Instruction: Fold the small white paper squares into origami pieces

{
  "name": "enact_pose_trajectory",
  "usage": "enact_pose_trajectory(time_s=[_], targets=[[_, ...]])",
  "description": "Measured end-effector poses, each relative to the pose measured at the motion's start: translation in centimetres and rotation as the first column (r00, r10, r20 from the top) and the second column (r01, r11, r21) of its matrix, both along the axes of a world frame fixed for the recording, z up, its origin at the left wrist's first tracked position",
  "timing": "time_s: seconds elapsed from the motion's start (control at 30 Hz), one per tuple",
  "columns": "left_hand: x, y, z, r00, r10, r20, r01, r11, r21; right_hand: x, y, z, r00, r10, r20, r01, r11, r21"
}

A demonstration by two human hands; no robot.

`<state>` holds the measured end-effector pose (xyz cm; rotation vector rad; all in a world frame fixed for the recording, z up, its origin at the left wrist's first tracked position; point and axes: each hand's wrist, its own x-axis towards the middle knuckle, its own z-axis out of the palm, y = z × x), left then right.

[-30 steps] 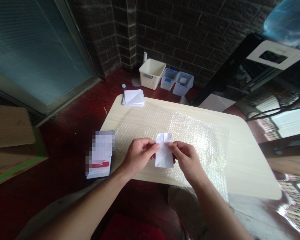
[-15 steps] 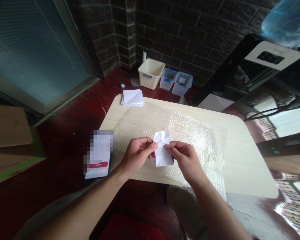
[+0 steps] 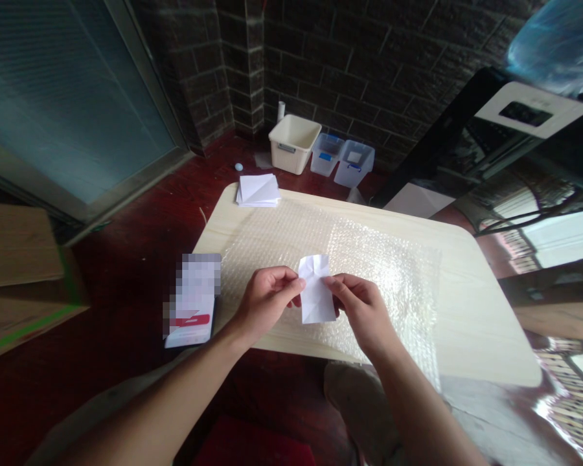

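A small piece of folded white paper (image 3: 317, 301), creased across its upper part, is held upright above the table. My left hand (image 3: 271, 294) pinches its left edge, with the thumb on the near face. On the opposite edge, my right hand (image 3: 358, 298) grips it between thumb and fingers. The fingers behind the paper are partly hidden. Beneath both hands a sheet of bubble wrap (image 3: 388, 278) covers much of the pale wooden table (image 3: 486, 323).
White paper sheets (image 3: 257, 189) lie stacked at the table's far left corner. A phone (image 3: 194, 298), partly blurred out, is at the left edge. Beyond the table stand a cream bin (image 3: 286, 158) and two clear boxes (image 3: 354, 169). Cardboard (image 3: 19, 259) stands at far left.
My right thumb has shifted slightly right toward the paper's edge, so more of its face shows. My left hand keeps its pinch almost unmoved.
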<state>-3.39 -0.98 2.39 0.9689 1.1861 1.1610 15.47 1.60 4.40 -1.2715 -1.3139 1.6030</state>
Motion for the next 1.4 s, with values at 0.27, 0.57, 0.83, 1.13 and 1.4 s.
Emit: enact_pose_trajectory(time_s=[0.27, 0.57, 0.83, 1.13, 1.4], targets=[[0.07, -0.03, 0.13, 1.000, 0.001, 0.002, -0.001, 1.000, 0.001, -0.11, -0.02, -0.14, 1.000, 0.006, 0.015, -0.006, 1.000, 0.000], [0.00, 0.06, -0.16, 1.000, -0.003, 0.010, 0.003, 1.000, 0.005, -0.01, 0.03, -0.26, 1.000, 0.015, 0.005, -0.015, 1.000, -0.015], [-0.06, 0.06, -0.24, 1.000, -0.012, 0.008, 0.012, 1.000, 0.005, -0.24, 0.02, -0.01, 1.000, 0.016, 0.001, -0.015, 0.999, -0.029], [-0.05, 0.03, -0.55, 1.000, -0.011, -0.005, 0.011, 1.000, 0.005, -0.08, 0.02, -0.22, 1.000, 0.027, 0.003, -0.027, 0.999, -0.026], [0.17, 0.16, -0.82, 1.000, -0.010, 0.017, 0.010, 1.000, -0.002, -0.16, 0.09, -0.32, 0.999, 0.043, 0.017, -0.043, 0.999, -0.027]])
